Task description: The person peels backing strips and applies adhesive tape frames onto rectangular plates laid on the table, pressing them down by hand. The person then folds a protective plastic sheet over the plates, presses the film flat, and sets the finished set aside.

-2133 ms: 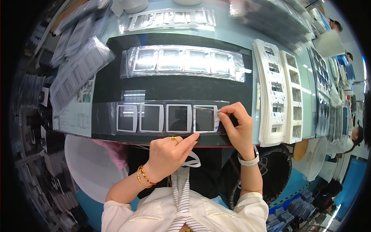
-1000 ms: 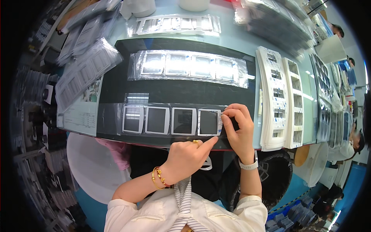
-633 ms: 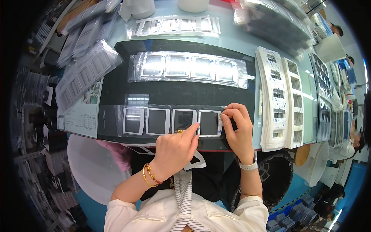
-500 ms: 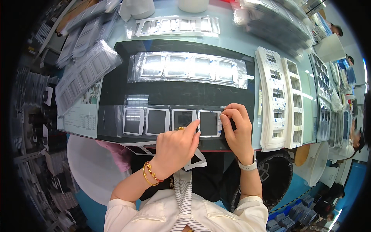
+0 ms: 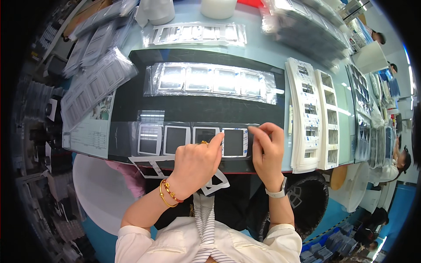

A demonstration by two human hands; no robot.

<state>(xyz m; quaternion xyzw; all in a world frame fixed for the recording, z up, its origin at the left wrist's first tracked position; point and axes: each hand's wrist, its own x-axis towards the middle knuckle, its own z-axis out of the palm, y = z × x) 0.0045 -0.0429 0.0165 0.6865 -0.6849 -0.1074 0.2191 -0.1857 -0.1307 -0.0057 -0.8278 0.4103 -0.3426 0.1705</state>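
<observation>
A clear film strip carrying a row of white-edged rectangular frames (image 5: pixel 177 140) lies along the near part of the black mat (image 5: pixel 127 101). My left hand (image 5: pixel 196 164) is closed over its middle, the index finger reaching to the left edge of the rightmost frame (image 5: pixel 246 142). From beneath that hand a white cut-out strip (image 5: pixel 215 187) hangs past the table edge, seemingly gripped in the curled fingers, which are partly hidden. My right hand (image 5: pixel 268 149) is bent into a pinch just right of the rightmost frame; anything between its fingertips is too small to make out.
A glossy packet of frames (image 5: pixel 199 79) lies farther back on the mat. White frame strips (image 5: pixel 310 109) are stacked at right. Bagged sheets (image 5: pixel 98 87) pile up at left, more at the back right. A black-lined bin (image 5: pixel 309 206) and a white tub (image 5: pixel 94 193) stand below the table.
My right hand has moved slightly away from the rightmost frame's right edge. My left hand has shifted a little left, and the white cut-out strip shows more at its left.
</observation>
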